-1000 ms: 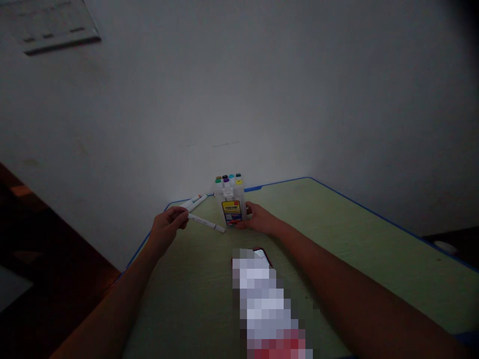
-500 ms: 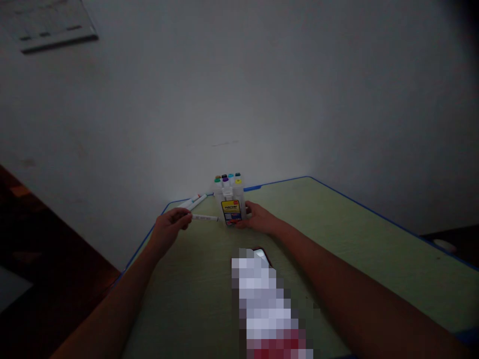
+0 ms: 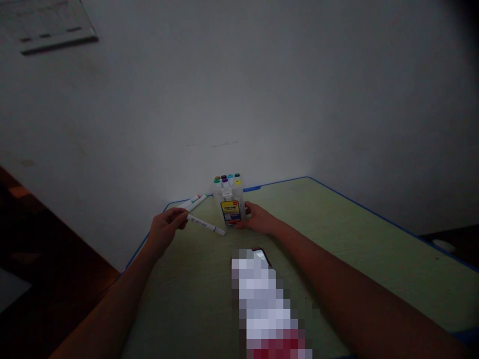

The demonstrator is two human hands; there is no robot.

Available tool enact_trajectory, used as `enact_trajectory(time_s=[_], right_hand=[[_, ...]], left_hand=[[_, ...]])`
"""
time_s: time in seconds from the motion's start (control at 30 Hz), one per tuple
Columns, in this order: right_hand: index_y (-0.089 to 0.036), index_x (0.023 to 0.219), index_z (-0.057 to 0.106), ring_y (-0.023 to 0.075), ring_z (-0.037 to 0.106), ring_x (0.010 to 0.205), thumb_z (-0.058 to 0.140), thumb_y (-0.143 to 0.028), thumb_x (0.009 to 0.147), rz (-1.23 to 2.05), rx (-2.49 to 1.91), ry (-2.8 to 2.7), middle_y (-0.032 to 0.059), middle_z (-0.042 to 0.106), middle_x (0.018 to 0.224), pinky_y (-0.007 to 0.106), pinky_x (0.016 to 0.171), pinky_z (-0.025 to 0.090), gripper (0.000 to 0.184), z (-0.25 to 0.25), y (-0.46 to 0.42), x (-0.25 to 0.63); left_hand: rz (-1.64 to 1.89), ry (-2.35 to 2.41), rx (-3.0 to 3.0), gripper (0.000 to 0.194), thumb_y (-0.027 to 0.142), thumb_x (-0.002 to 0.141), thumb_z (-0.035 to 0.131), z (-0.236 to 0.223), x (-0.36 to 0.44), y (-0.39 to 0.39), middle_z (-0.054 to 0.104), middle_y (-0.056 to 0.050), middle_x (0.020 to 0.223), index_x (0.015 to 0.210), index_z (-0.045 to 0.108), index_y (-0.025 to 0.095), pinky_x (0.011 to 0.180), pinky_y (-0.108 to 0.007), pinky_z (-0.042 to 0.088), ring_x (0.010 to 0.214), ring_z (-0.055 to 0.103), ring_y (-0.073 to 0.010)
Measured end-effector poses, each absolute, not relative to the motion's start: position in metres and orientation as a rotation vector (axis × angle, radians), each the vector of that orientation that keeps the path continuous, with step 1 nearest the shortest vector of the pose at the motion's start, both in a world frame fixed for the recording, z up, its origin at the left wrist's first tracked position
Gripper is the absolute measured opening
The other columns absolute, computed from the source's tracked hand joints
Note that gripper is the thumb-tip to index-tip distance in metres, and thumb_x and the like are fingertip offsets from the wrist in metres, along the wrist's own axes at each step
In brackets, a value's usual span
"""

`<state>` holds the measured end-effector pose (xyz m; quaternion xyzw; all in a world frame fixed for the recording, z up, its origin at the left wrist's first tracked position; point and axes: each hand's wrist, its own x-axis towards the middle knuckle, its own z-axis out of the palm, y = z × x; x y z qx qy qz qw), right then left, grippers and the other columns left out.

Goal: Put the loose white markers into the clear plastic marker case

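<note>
Between the thumb and fingers of my left hand [image 3: 169,224] is a white marker [image 3: 205,225], its far end pointing right and slanting down toward me. A clear plastic marker case [image 3: 228,202] with a yellow and blue label stands upright by the wall, holding several markers with coloured caps. My right hand [image 3: 256,219] grips the lower right side of this case; some of its fingers are hidden behind it. Behind my left hand, a few loose white markers [image 3: 196,202] lie on the table, partly covered by the hand.
The pale green table [image 3: 322,219] has a blue edge and meets a grey wall [image 3: 277,99]. A phone [image 3: 261,256] lies nearer to me, mostly covered by a pixelated patch. A board or sheet [image 3: 56,25] hangs on the wall at upper left.
The marker in my left hand has tilted, its far end swinging down and slightly right. My left hand has shifted a little left. The right hand stays on the case.
</note>
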<state>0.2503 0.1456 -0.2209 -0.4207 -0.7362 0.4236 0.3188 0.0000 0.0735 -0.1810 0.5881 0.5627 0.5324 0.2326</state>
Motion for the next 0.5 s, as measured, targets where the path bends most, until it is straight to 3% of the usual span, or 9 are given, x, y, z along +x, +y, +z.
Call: enact_trajectory(time_s=[0.5], right_hand=[[-0.016,0.113,0.051,0.0225,0.059,0.095,0.076,-0.026,0.055,1.115,-1.099,-1.937,0.0089,0.062,0.107,0.038,0.086,0.045,0.064,-0.2236,0.1479,0.2504]], left_hand=[[1.491,1.596,1.652,0.027,0.038,0.061,0.067,-0.1805,-0.0023,0.0753,0.058,-0.001,0.057,0.072,0.061,0.014,0.054,-0.025,0.042,0.053,0.051,-0.0118]])
